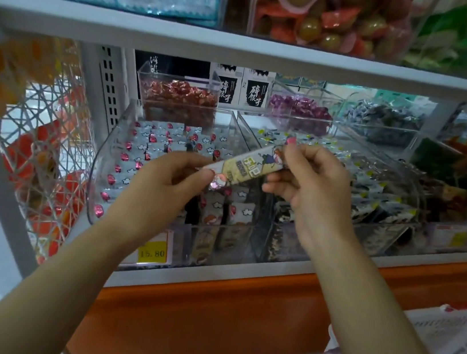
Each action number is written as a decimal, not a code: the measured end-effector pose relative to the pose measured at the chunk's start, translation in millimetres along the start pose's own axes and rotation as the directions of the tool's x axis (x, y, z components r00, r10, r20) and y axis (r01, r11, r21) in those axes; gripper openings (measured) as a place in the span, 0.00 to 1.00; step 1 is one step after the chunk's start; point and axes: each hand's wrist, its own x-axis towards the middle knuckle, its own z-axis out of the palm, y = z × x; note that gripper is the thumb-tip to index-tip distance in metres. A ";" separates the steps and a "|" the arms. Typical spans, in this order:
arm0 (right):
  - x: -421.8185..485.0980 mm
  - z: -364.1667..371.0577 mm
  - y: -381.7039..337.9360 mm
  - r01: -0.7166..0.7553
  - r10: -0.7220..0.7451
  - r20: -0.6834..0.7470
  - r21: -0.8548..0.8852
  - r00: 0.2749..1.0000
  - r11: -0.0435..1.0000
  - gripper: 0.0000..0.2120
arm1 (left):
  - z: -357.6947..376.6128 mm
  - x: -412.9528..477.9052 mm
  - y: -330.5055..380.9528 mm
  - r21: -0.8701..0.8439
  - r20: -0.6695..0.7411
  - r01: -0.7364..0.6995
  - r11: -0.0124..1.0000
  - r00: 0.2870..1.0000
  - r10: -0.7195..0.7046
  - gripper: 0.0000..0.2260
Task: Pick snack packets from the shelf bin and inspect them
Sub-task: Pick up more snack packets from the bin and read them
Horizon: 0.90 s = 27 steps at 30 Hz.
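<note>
A long narrow snack packet [244, 168], cream and grey with cartoon print, is held slanted in the air in front of the shelf. My left hand [166, 179] pinches its lower left end. My right hand [312, 185] pinches its upper right end between thumb and fingers. Right behind the hands stands the clear plastic shelf bin [100, 176], filled with several similar silver packets with red spots.
A second clear bin [383, 237] of dark packets sits to the right. A yellow price tag [152, 252] hangs on the shelf's front edge. A white wire basket [40, 155] of orange snacks is at the left, an upper shelf [244, 49] overhead, and a white basket [460, 349] at lower right.
</note>
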 end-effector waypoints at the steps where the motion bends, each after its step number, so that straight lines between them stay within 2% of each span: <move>1: 1.0 -0.3 0.7 -0.047 0.045 0.032 0.053 0.998 0.998 0.06 | -2.1 0.3 -0.6 -0.054 -0.024 0.028 0.998 0.999 -0.030 0.06; 4: 3.5 -1.0 1.9 -0.165 0.147 0.117 0.170 0.982 0.972 0.04 | -10.0 2.9 -0.5 -0.195 -0.098 0.067 0.979 0.991 -0.087 0.05; 7: 4.3 -1.1 2.6 -0.228 0.197 0.172 0.187 0.965 0.955 0.04 | -15.2 5.9 -2.6 -0.308 -0.132 0.109 0.945 0.979 -0.157 0.06; 10: 3.8 -0.3 4.0 -0.259 0.231 0.166 0.170 0.959 0.951 0.06 | -14.6 8.2 -3.9 -0.505 -0.049 0.198 0.840 0.965 -0.257 0.07; 13: 4.2 0.5 4.4 -0.300 0.275 0.137 0.219 0.952 0.929 0.09 | -11.8 9.8 -1.3 -0.667 0.007 0.213 0.714 0.960 -0.280 0.06; 18: 6.2 -1.2 4.4 -0.355 0.320 0.158 0.315 0.934 0.880 0.05 | -11.3 10.2 0.0 -0.759 0.045 0.215 0.614 0.959 -0.281 0.05; 21: 6.0 -3.3 5.1 -0.331 0.293 0.166 0.299 0.942 0.895 0.06 | -13.8 10.2 -0.2 -0.783 0.055 0.231 0.578 0.951 -0.306 0.05; 24: 4.8 -4.3 7.6 -0.219 0.195 0.135 0.196 0.972 0.956 0.07 | -14.5 10.0 -0.3 -0.790 0.052 0.249 0.560 0.938 -0.343 0.07; 27: 4.9 -3.9 11.0 -0.089 0.081 0.095 0.078 0.992 0.993 0.08 | -14.3 8.4 1.9 -0.730 0.061 0.254 0.635 0.949 -0.310 0.09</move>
